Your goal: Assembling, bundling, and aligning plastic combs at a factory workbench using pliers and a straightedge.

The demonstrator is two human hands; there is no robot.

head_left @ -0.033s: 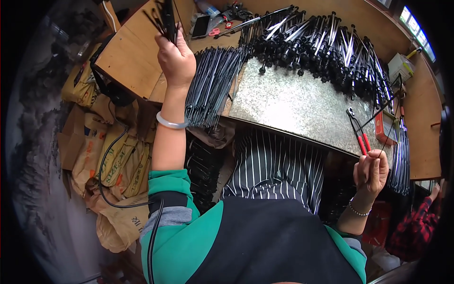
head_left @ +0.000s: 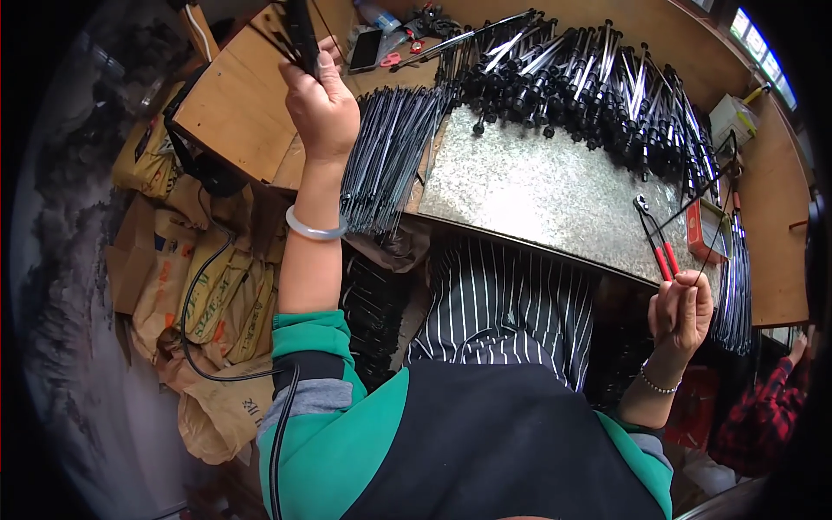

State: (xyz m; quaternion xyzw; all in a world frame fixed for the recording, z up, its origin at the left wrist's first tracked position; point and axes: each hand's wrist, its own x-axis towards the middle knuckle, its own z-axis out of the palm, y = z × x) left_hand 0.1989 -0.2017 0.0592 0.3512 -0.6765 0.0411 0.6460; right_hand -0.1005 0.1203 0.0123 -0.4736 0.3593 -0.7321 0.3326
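My left hand (head_left: 322,113) is raised at the upper left, closed around a bundle of thin black rods (head_left: 299,39) like umbrella ribs. One finger sticks out behind the bundle. Beside that wrist lies a thick row of similar dark ribs (head_left: 390,156). At the right table edge, my right hand (head_left: 680,312) pinches a thin black rib, whose bent, jointed length rises over a small red box (head_left: 706,232). Pliers with red handles (head_left: 666,258) lie on the metal sheet just above those fingers; whether they touch the hand I cannot tell.
A heap of umbrella frames (head_left: 581,87) with silver shafts lines the back of the metal sheet (head_left: 520,182). Behind my left hand are a phone (head_left: 366,49) and pink scissors (head_left: 391,60). More ribs (head_left: 735,303) hang at the right edge. Sacks (head_left: 221,295) stand left; a person's plaid sleeve (head_left: 767,412) shows right.
The bundle in my left hand has tipped slightly further left, and a finger behind it has spread to the right. My right hand has stayed nearly still.
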